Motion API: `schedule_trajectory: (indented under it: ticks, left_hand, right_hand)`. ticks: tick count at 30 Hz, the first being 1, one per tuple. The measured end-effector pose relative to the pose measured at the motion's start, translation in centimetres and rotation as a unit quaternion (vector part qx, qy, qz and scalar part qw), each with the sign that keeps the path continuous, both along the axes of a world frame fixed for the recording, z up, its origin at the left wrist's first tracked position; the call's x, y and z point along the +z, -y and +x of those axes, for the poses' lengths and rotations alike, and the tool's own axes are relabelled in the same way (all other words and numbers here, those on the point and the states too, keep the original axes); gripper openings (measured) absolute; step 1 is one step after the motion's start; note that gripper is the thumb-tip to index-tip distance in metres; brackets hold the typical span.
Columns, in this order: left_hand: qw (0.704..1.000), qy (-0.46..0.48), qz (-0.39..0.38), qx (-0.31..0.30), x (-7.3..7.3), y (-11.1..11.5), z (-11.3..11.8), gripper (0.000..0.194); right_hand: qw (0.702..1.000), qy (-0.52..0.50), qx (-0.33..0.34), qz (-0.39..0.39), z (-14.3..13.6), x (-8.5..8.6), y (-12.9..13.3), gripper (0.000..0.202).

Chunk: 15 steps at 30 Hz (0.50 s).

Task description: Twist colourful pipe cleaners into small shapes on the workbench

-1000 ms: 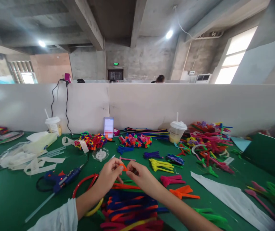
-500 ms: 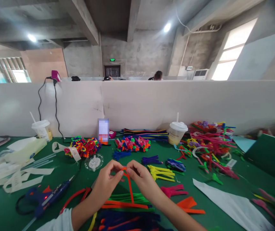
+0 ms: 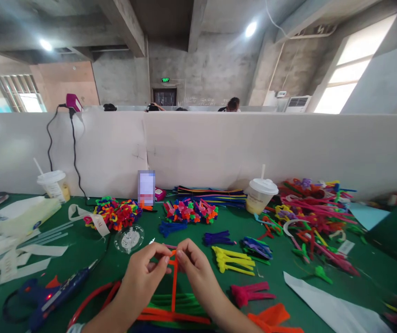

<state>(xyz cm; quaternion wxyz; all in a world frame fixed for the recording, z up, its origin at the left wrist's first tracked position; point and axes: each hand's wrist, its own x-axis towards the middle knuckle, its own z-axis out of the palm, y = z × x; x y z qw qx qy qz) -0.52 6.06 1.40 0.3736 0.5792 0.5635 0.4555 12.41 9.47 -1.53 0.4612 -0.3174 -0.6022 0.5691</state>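
An orange pipe cleaner (image 3: 174,286) hangs down between my hands, its top pinched at the fingertips. My left hand (image 3: 145,273) is closed on it from the left, thumb and index finger pressed together. From the right, my right hand (image 3: 195,268) pinches the same upper end. Directly below lie loose orange pipe cleaners (image 3: 184,318) and green ones (image 3: 181,303). Right of my hands are a yellow bundle (image 3: 231,260), a dark blue bundle (image 3: 217,237) and a pink bundle (image 3: 250,293).
A blue glue gun (image 3: 58,296) with a red light lies at left. Two lidded drink cups stand near the white partition (image 3: 198,152), one at left (image 3: 55,186), one at right (image 3: 261,194). Colourful piles, a phone (image 3: 146,187) and white cloth (image 3: 330,305) lie about the green table.
The view has shifted a little. Both hands sit slightly lower and further left in the picture, still pinching the orange pipe cleaner, which now hangs more upright.
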Motion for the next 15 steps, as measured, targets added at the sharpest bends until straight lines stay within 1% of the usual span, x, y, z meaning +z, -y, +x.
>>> schedule_trajectory:
  ticks: [6,11,13,15]
  left_hand:
    - [0.997,-0.061,0.007,-0.038,0.2,-0.1,-0.2,0.014]
    - [0.989,-0.132,0.034,-0.058,1.0,0.0,-0.6,0.014]
    - [0.988,-0.136,0.023,-0.069,1.1,0.3,-0.6,0.014]
    - [0.991,-0.110,0.000,-0.073,0.9,0.8,-0.4,0.012]
  right_hand:
    - [1.000,0.021,-0.002,0.000,0.3,0.4,0.0,0.036]
    - [0.999,0.046,0.010,0.004,0.4,0.9,0.4,0.032]
    - [0.998,0.067,0.019,0.008,0.6,1.2,0.5,0.032]
    - [0.995,0.090,0.037,0.016,0.8,1.4,0.6,0.031]
